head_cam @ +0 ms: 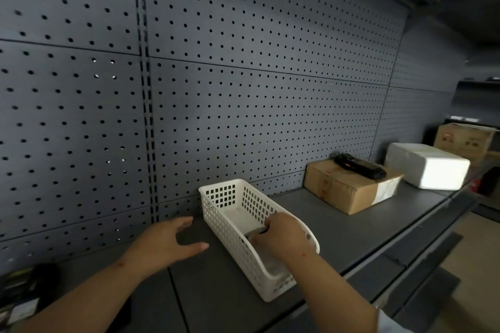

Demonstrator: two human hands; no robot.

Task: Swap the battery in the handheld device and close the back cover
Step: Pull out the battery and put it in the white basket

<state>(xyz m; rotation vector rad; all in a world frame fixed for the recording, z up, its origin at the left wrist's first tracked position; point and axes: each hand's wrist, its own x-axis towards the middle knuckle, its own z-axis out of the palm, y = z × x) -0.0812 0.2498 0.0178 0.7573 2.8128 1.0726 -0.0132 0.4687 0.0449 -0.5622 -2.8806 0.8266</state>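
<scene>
You are fetching the battery: your right hand point(281, 235) is pinching a small dark item, likely the battery point(258, 231), inside the white basket point(216, 197). Your left hand point(173, 243) is hovering spread left of the basket. The handheld device point(359, 166) is lying on the cardboard box point(349, 192) beyond the basket; next, lift the item clear.

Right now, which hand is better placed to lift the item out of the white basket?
The right hand. It is already inside the white basket, fingers curled around a small dark item there. The left hand hovers open over the shelf, outside the basket.
</scene>
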